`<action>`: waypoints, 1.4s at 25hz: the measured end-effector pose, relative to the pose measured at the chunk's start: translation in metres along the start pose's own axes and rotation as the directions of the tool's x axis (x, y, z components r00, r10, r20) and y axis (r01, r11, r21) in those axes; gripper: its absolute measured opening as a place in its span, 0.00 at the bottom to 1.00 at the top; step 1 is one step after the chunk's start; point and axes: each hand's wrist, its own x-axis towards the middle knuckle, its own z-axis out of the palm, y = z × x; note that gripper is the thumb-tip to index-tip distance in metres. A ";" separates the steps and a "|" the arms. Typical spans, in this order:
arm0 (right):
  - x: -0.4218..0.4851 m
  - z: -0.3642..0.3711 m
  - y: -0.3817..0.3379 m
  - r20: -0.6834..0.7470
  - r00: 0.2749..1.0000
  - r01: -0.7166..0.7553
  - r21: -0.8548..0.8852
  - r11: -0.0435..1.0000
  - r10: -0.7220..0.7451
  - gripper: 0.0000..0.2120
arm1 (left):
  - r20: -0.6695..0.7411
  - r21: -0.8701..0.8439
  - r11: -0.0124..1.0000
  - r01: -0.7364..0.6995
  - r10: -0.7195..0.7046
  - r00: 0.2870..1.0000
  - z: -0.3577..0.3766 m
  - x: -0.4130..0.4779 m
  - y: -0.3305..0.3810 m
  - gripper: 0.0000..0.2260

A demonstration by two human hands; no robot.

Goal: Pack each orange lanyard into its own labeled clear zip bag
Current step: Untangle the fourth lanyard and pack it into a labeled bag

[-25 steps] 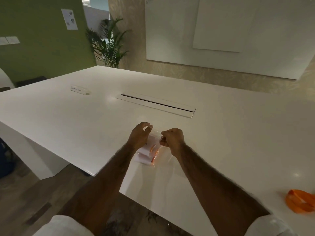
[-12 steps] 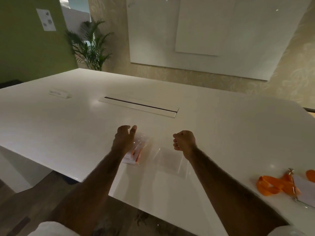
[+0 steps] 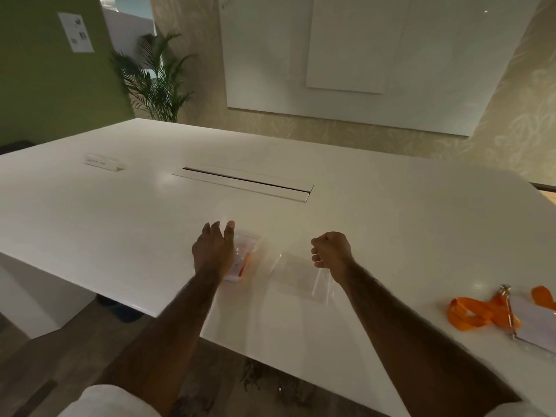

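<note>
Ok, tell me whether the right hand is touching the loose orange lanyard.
Apart. The head view shows the right hand fisted, with bare table between it and the orange lanyard.

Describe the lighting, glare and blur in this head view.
Head view: dim, warm light; soft glare patches on the glossy white table; the empty clear zip bag nearly vanishes against it; wide-angle bending of the table edges; slight motion blur on the left hand and the orange lanyard.

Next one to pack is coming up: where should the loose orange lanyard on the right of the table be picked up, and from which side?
Take the orange lanyard at its bunched strap loops on the left, coming from above with the right hand. The strap lies flat in folds on the table, so a pinch gathers it. Its metal clip overlaps a card, so lifting there may drag that along.
</note>
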 end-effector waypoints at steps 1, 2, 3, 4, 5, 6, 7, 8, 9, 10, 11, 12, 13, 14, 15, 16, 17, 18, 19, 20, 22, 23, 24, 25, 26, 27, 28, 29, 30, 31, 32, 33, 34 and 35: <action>-0.001 0.000 0.001 0.006 1.000 -0.005 0.010 1.000 0.004 0.02 | -0.019 0.014 1.000 -0.008 0.008 1.000 -0.001 -0.002 0.000 0.24; -0.002 -0.001 0.001 0.015 1.000 -0.008 0.035 0.999 0.008 0.03 | -0.051 0.029 0.999 -0.023 0.024 0.998 -0.002 -0.005 -0.001 0.23; -0.003 -0.001 0.002 0.024 1.000 -0.010 0.067 0.998 0.009 0.04 | -0.077 0.055 0.998 -0.035 0.039 0.996 -0.004 -0.007 -0.002 0.21; -0.002 -0.002 0.003 0.027 1.000 -0.010 0.091 0.996 0.008 0.04 | -0.073 0.110 0.994 -0.025 0.034 0.997 -0.005 -0.009 -0.004 0.21; 0.000 -0.002 0.005 0.024 1.000 -0.010 0.096 0.995 0.007 0.04 | -0.033 0.187 0.982 -0.003 0.009 0.999 -0.007 -0.010 -0.007 0.22; 0.000 -0.001 0.006 0.019 1.000 -0.010 0.090 0.996 0.009 0.04 | 0.018 0.261 0.965 0.012 -0.017 1.000 -0.008 -0.011 -0.010 0.22; 0.000 0.000 0.006 0.017 1.000 -0.014 0.083 0.996 0.013 0.03 | 0.048 0.295 0.955 0.018 -0.034 0.998 -0.008 -0.011 -0.014 0.22; 0.001 0.002 0.007 0.017 1.000 -0.016 0.082 0.996 0.015 0.03 | 0.047 0.298 0.954 0.019 -0.035 0.998 -0.007 -0.010 -0.016 0.22; 0.002 0.004 0.008 0.019 1.000 -0.018 0.084 0.996 0.016 0.03 | 0.030 0.280 0.960 0.028 -0.038 0.999 -0.007 -0.010 -0.017 0.22; 0.003 0.005 0.008 0.022 1.000 -0.022 0.077 0.997 0.021 0.02 | 0.004 0.241 0.969 0.044 -0.046 0.999 -0.007 -0.009 -0.018 0.23; 0.005 0.007 0.008 0.024 0.999 -0.032 0.057 0.998 0.031 0.02 | -0.032 0.185 0.981 0.066 -0.061 0.998 -0.006 -0.007 -0.016 0.25; 0.006 0.007 0.008 0.046 0.998 -0.049 0.047 0.998 0.047 0.03 | -0.061 0.125 0.988 0.091 -0.084 0.995 -0.003 -0.005 -0.017 0.26; 0.007 0.008 0.008 0.077 0.994 -0.078 0.048 0.996 0.074 0.05 | -0.076 0.078 0.991 0.111 -0.105 0.992 -0.001 -0.002 -0.017 0.28; 0.007 0.009 0.008 0.107 0.989 -0.112 0.069 0.991 0.104 0.07 | -0.075 0.052 0.991 0.125 -0.121 0.990 0.001 0.001 -0.019 0.29; 0.009 0.011 0.008 0.113 0.988 -0.117 0.061 0.991 0.109 0.07 | -0.063 0.044 0.990 0.134 -0.131 0.989 0.002 0.005 -0.020 0.30; 0.011 0.012 0.009 0.107 0.989 -0.105 0.039 0.994 0.100 0.07 | -0.053 0.044 0.990 0.137 -0.134 0.990 0.003 0.008 -0.022 0.31; 0.013 0.013 0.010 0.079 0.995 -0.065 -0.036 0.997 0.068 0.05 | -0.051 0.052 0.990 0.134 -0.131 0.990 0.004 0.011 -0.022 0.31; 0.013 0.013 0.011 0.052 0.998 -0.023 -0.105 0.994 0.028 0.04 | -0.059 0.068 0.990 0.123 -0.119 0.991 0.005 0.013 -0.022 0.31; 0.012 0.013 0.010 0.037 0.999 0.002 -0.142 0.990 0.003 0.04 | -0.068 0.093 0.990 0.107 -0.101 0.993 0.004 0.015 -0.020 0.30; 0.012 0.012 0.011 0.048 0.999 0.018 -0.143 0.990 -0.011 0.04 | -0.069 0.123 0.988 0.092 -0.084 0.994 0.004 0.016 -0.018 0.30; 0.009 0.010 0.013 0.056 0.998 0.029 -0.114 0.993 -0.023 0.04 | -0.030 0.201 0.978 0.058 -0.053 0.998 0.004 0.018 -0.013 0.28; 0.009 0.008 0.014 0.022 0.999 0.038 -0.129 0.991 -0.035 0.04 | 0.007 0.259 0.965 0.031 -0.033 0.999 0.005 0.019 -0.011 0.26; 0.008 0.006 0.016 -0.012 0.998 0.058 -0.176 0.983 -0.061 0.05 | 0.044 0.316 0.949 -0.001 -0.014 0.999 0.004 0.019 -0.009 0.24; 0.006 0.001 0.018 -0.030 0.996 0.077 -0.216 0.973 -0.085 0.06 | 0.071 0.347 0.937 -0.036 0.012 0.997 0.005 0.018 -0.007 0.24; 0.004 -0.003 0.019 -0.043 0.994 0.089 -0.247 0.965 -0.103 0.07 | 0.088 0.367 0.927 -0.078 0.049 0.995 0.005 0.017 -0.004 0.24; 0.002 -0.008 0.021 -0.051 0.992 0.101 -0.267 0.958 -0.118 0.08 | 0.102 0.385 0.915 -0.123 0.090 0.991 0.005 0.014 -0.002 0.26; 0.002 -0.014 0.023 -0.056 0.990 0.112 -0.280 0.954 -0.132 0.08 | 0.114 0.401 0.902 -0.159 0.123 0.986 0.006 0.011 0.001 0.29; 0.001 -0.019 0.025 -0.064 0.988 0.116 -0.289 0.950 -0.140 0.08 | 0.123 0.407 0.896 -0.177 0.138 0.983 0.005 0.009 0.004 0.31; 0.002 -0.025 0.028 -0.074 0.987 0.115 -0.295 0.949 -0.143 0.08 | 0.131 0.402 0.898 -0.181 0.140 0.981 0.005 0.007 0.006 0.32; 0.002 -0.029 0.029 -0.081 0.986 0.114 -0.302 0.946 -0.144 0.08 | 0.130 0.394 0.901 -0.179 0.138 0.982 0.005 0.006 0.007 0.33; 0.002 -0.033 0.031 -0.088 0.985 0.113 -0.308 0.945 -0.146 0.08 | 0.122 0.387 0.905 -0.177 0.140 0.983 0.006 0.006 0.009 0.33; 0.002 -0.037 0.032 -0.095 0.984 0.113 -0.316 0.942 -0.150 0.08 | 0.108 0.373 0.913 -0.166 0.135 0.985 0.008 0.005 0.012 0.32; 0.002 -0.041 0.033 -0.102 0.982 0.114 -0.328 0.938 -0.156 0.08 | 0.078 0.339 0.930 -0.142 0.122 0.989 0.011 0.004 0.018 0.29; 0.000 -0.045 0.034 -0.111 0.980 0.116 -0.343 0.932 -0.163 0.08 | 0.042 0.278 0.954 -0.115 0.107 0.993 0.014 0.002 0.026 0.26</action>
